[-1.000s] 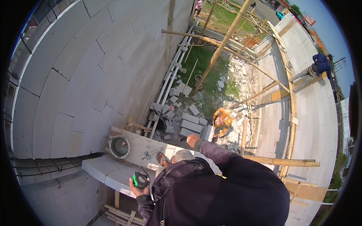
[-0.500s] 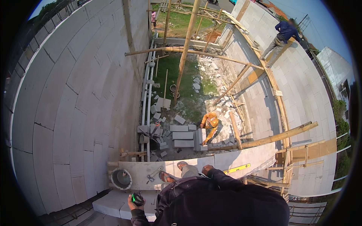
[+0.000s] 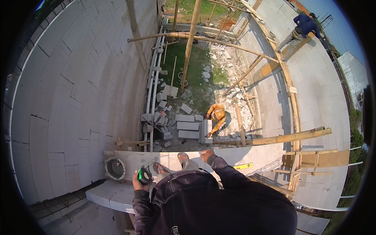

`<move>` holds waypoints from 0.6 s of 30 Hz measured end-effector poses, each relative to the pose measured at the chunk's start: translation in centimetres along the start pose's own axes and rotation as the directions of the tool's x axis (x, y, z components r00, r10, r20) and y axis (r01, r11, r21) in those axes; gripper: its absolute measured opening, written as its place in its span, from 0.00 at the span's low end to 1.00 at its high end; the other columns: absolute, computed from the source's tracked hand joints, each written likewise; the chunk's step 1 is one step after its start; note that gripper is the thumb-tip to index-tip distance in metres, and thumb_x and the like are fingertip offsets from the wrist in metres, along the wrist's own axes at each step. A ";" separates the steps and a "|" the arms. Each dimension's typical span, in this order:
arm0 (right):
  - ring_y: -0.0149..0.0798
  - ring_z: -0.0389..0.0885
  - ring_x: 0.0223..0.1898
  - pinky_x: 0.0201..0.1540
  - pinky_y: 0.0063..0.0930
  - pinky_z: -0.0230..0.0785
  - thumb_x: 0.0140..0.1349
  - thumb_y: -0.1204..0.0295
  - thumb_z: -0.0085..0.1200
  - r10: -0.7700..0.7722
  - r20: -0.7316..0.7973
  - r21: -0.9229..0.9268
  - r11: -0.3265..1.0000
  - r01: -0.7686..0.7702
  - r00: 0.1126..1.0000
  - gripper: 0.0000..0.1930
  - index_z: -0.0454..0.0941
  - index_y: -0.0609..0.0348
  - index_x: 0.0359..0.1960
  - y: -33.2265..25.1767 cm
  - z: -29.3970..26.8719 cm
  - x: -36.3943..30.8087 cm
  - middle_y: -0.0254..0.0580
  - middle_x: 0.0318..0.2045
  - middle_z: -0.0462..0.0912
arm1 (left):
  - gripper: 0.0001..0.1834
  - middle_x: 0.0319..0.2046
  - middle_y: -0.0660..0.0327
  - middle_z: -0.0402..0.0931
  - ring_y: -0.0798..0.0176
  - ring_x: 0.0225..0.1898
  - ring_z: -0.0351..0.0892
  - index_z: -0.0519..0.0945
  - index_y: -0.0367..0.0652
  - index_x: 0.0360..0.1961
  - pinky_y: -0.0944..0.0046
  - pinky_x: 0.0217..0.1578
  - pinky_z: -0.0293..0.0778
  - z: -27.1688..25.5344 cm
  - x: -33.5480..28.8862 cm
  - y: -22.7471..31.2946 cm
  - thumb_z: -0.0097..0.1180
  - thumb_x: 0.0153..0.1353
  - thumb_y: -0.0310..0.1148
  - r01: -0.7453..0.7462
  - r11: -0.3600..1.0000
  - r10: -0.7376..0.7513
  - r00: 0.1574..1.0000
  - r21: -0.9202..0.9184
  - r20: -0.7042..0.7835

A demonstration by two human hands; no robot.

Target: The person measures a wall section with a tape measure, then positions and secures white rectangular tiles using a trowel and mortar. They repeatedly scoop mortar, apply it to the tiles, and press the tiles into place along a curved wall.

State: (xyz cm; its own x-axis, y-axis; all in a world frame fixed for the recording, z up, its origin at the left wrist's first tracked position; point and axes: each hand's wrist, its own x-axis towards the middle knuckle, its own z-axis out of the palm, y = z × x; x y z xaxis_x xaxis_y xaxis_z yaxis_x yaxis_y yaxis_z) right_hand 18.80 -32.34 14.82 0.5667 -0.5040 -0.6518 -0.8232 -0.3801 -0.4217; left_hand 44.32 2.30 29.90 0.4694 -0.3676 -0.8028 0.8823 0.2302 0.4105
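Observation:
In my left hand [image 3: 140, 183] is a black and green tape measure [image 3: 145, 176], gripped with the fingers wrapped round it, out over the near side of the pale ledge. My right hand [image 3: 206, 155] is held low over the ledge [image 3: 223, 154], to the right of my sandalled feet; its fingers look curled, and what they hold, if anything, is hidden. Farther right, a yellow spirit level [image 3: 243, 166] lies on the ledge. A thin grey hand tool [image 3: 150, 163] rests beside my left foot. Left of it stands a round grey bucket [image 3: 115, 168].
Below, a person in orange [image 3: 217, 116] bends over stacked pale blocks [image 3: 188, 126]. Another person [image 3: 303, 29] is up against the right-hand wall. Bamboo poles [image 3: 274, 138] cross the space. Tall block walls rise left and right, and the ledge edge drops off ahead.
My left hand has risen slightly with the tape measure. My right hand has moved forward and a little left. The view has tilted, so the ledge and my feet sit higher.

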 end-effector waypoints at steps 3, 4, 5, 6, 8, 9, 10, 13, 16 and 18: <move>0.48 0.86 0.36 0.41 0.38 0.76 0.53 0.60 0.59 -0.002 -0.007 0.330 0.944 0.004 1.000 0.15 0.86 0.60 0.32 -4.8 -3.6 -1.6 0.51 0.30 0.86 | 0.21 0.40 0.58 0.80 0.53 0.43 0.79 0.78 0.47 0.44 0.43 0.42 0.75 3.3 -0.3 -3.2 0.54 0.62 0.52 0.024 1.000 -0.024 1.000 -0.009 -0.006; 0.48 0.86 0.34 0.40 0.37 0.76 0.52 0.62 0.60 -0.138 -0.044 0.295 0.944 0.145 0.989 0.14 0.86 0.60 0.31 -7.0 -4.6 -2.1 0.49 0.28 0.86 | 0.20 0.40 0.57 0.79 0.53 0.43 0.79 0.78 0.46 0.45 0.43 0.43 0.75 3.6 -0.5 -4.1 0.54 0.62 0.51 0.051 0.999 -0.051 0.998 0.009 0.024; 0.48 0.85 0.36 0.41 0.38 0.75 0.52 0.61 0.60 -0.208 -0.018 0.331 0.922 0.202 0.978 0.14 0.86 0.59 0.31 -7.7 -4.2 -1.7 0.49 0.29 0.86 | 0.22 0.41 0.56 0.80 0.52 0.42 0.81 0.78 0.44 0.46 0.45 0.42 0.77 4.6 -0.7 -5.3 0.53 0.63 0.51 0.069 0.998 -0.070 0.996 0.011 0.050; 0.47 0.84 0.40 0.44 0.39 0.74 0.53 0.58 0.62 -0.240 0.090 0.405 0.896 0.185 0.967 0.15 0.86 0.57 0.32 -9.9 -4.3 -2.0 0.48 0.34 0.86 | 0.23 0.42 0.54 0.81 0.50 0.40 0.82 0.78 0.42 0.47 0.48 0.41 0.79 5.4 -0.9 -6.0 0.52 0.63 0.51 0.066 0.998 -0.066 0.995 0.009 0.069; 0.46 0.83 0.46 0.48 0.38 0.73 0.53 0.55 0.63 -0.364 0.153 0.417 0.866 0.274 0.919 0.17 0.85 0.55 0.34 -12.0 -3.0 -2.4 0.48 0.40 0.85 | 0.25 0.42 0.53 0.81 0.50 0.40 0.82 0.77 0.38 0.49 0.51 0.42 0.79 6.9 -0.9 -7.9 0.51 0.64 0.50 0.055 0.996 -0.062 0.992 0.064 0.113; 0.48 0.83 0.46 0.49 0.37 0.73 0.52 0.53 0.64 -0.444 0.212 0.441 0.838 0.320 0.871 0.22 0.84 0.57 0.40 -13.5 -3.1 -3.4 0.50 0.40 0.85 | 0.25 0.41 0.53 0.81 0.50 0.40 0.82 0.77 0.37 0.49 0.52 0.42 0.80 7.4 -0.8 -8.6 0.50 0.65 0.49 0.054 0.995 -0.064 0.992 0.088 0.111; 0.50 0.82 0.49 0.52 0.37 0.72 0.50 0.49 0.65 -0.441 0.299 0.408 0.861 0.304 0.846 0.30 0.81 0.59 0.48 -16.3 -4.3 -5.4 0.52 0.44 0.84 | 0.25 0.41 0.53 0.81 0.50 0.40 0.82 0.77 0.36 0.50 0.53 0.42 0.80 7.4 -1.1 -8.6 0.50 0.65 0.49 0.039 0.993 -0.050 0.994 0.112 0.095; 0.55 0.79 0.54 0.58 0.38 0.70 0.48 0.45 0.65 -0.571 0.310 0.364 0.810 0.460 0.760 0.45 0.68 0.63 0.63 -17.1 -3.2 -6.1 0.61 0.55 0.77 | 0.24 0.41 0.53 0.81 0.53 0.40 0.82 0.76 0.37 0.51 0.52 0.44 0.80 8.5 -0.8 -9.8 0.48 0.67 0.48 0.067 0.996 -0.076 0.987 0.065 0.143; 0.54 0.74 0.60 0.63 0.37 0.66 0.47 0.42 0.66 -0.532 0.461 0.411 0.838 0.360 0.710 0.54 0.59 0.68 0.68 -18.6 -3.9 -6.6 0.65 0.61 0.71 | 0.24 0.42 0.56 0.80 0.56 0.41 0.82 0.75 0.40 0.51 0.52 0.44 0.81 9.9 -1.6 -9.8 0.46 0.69 0.50 0.091 0.996 -0.088 0.988 -0.022 0.129; 0.52 0.76 0.59 0.62 0.37 0.67 0.46 0.40 0.67 -0.548 0.505 0.412 0.832 0.372 0.667 0.56 0.59 0.69 0.68 -18.6 -4.1 -6.4 0.65 0.60 0.72 | 0.25 0.43 0.56 0.80 0.55 0.43 0.82 0.75 0.40 0.52 0.50 0.45 0.81 9.2 -1.2 -10.0 0.45 0.70 0.52 0.046 0.996 -0.035 0.990 -0.078 0.134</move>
State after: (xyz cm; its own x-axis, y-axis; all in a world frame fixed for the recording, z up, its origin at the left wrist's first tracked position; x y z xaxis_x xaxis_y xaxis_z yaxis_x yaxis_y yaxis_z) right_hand 30.61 -25.22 29.40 0.8113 0.2642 -0.5216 -0.4884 -0.1840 -0.8530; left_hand 35.23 -7.84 30.67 0.4383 -0.4928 -0.7517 0.8976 0.2829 0.3380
